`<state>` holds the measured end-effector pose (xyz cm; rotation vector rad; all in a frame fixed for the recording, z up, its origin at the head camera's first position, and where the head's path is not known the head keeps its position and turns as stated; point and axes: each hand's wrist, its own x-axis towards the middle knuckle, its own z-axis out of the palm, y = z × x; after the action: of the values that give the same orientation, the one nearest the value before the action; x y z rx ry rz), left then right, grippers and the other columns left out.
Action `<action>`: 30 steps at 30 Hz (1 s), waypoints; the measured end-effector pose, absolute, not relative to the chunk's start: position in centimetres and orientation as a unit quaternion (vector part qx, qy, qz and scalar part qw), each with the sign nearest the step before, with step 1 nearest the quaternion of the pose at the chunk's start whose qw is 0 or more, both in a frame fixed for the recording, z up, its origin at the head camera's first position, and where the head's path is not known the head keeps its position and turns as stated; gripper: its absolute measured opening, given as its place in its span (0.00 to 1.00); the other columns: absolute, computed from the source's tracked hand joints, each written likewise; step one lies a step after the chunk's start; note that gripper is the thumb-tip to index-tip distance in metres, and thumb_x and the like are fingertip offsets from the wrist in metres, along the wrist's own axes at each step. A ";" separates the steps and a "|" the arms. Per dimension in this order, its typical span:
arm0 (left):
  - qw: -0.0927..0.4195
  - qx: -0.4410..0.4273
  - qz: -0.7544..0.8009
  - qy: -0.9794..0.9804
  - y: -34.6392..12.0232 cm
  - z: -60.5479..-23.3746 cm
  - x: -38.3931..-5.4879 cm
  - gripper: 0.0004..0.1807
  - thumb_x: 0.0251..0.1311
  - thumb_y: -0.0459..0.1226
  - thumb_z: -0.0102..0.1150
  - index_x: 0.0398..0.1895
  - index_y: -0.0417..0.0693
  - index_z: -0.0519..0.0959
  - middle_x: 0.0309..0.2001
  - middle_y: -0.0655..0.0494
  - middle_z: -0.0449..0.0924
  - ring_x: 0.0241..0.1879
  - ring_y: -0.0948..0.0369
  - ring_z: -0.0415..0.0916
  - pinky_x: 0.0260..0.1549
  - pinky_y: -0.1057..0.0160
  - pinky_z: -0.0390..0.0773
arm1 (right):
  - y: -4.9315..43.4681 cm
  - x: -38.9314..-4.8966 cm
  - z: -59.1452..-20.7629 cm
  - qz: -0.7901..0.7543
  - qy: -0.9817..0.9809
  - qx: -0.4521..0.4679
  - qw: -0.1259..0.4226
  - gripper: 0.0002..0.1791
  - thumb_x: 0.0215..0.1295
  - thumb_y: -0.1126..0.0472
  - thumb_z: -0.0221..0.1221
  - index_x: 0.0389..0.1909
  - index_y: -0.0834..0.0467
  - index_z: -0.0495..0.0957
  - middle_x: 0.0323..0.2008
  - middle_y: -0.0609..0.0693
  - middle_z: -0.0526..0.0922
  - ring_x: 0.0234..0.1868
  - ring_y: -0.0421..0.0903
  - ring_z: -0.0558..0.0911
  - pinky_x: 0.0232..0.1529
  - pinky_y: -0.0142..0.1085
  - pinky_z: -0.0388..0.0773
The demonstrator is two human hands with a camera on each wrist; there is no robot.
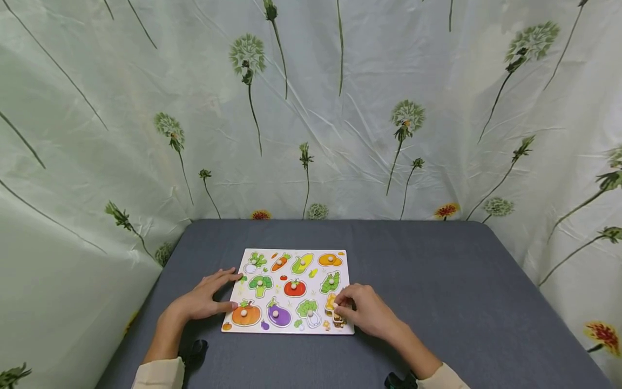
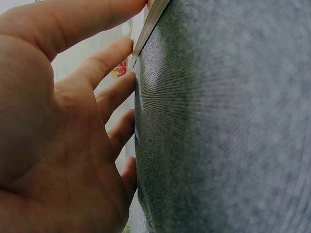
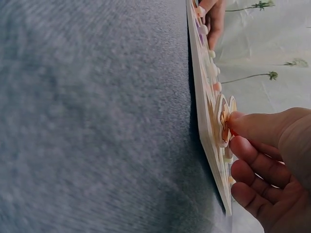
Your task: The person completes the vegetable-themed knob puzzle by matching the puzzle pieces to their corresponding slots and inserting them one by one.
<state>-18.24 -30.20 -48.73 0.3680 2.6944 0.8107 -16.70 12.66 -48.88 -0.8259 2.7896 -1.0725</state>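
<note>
A white vegetable peg puzzle board [image 1: 267,296] lies flat on the table, with knobbed pieces such as a pumpkin [image 1: 246,314], an eggplant [image 1: 279,313] and a tomato [image 1: 295,289] in it. My right hand [image 1: 366,310] pinches a mushroom puzzle piece [image 3: 222,124] between thumb and forefinger over the board's near right corner. In the right wrist view the piece stands raised from the board's surface, partly covered by my fingertips. At the left edge, my left hand [image 1: 201,297] spreads its fingers, with thumb and fingertips touching the board's side.
A dark grey cloth covers the table [image 1: 437,270]. Behind and around it hangs a pale curtain [image 1: 340,135] printed with dandelions. Black wrist straps [image 1: 195,354] show near both cream sleeves [image 1: 159,374].
</note>
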 end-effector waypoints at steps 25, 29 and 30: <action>0.158 0.120 0.279 0.939 -30.1 -48.6 -18.3 0.46 0.56 0.55 0.71 0.77 0.53 0.67 0.81 0.39 0.53 0.80 0.32 0.40 0.71 0.23 0.39 | 13.0 -16.5 -49.9 -0.347 0.901 -0.257 0.045 0.03 0.61 0.59 0.72 0.32 0.50 0.86 0.27 0.35 0.80 0.32 0.34 0.75 0.35 0.28 0.71; 0.159 0.119 0.281 0.939 -30.0 -48.4 -18.1 0.45 0.57 0.55 0.71 0.77 0.53 0.67 0.81 0.39 0.53 0.80 0.31 0.40 0.71 0.23 0.39 | 13.2 -16.6 -50.0 -0.371 0.890 -0.258 0.056 0.04 0.62 0.58 0.73 0.32 0.51 0.86 0.27 0.36 0.80 0.31 0.34 0.75 0.35 0.28 0.72; 0.158 0.121 0.281 0.939 -30.0 -48.4 -18.1 0.45 0.57 0.55 0.71 0.76 0.52 0.67 0.81 0.38 0.53 0.80 0.31 0.41 0.70 0.23 0.39 | 13.2 -16.6 -50.1 -0.378 0.887 -0.257 0.061 0.04 0.62 0.58 0.73 0.32 0.51 0.86 0.27 0.36 0.80 0.31 0.33 0.75 0.35 0.28 0.72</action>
<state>-18.11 -29.95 -48.40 0.3468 2.6849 0.8046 -16.57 13.24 -50.08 -0.7779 2.6835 -1.1437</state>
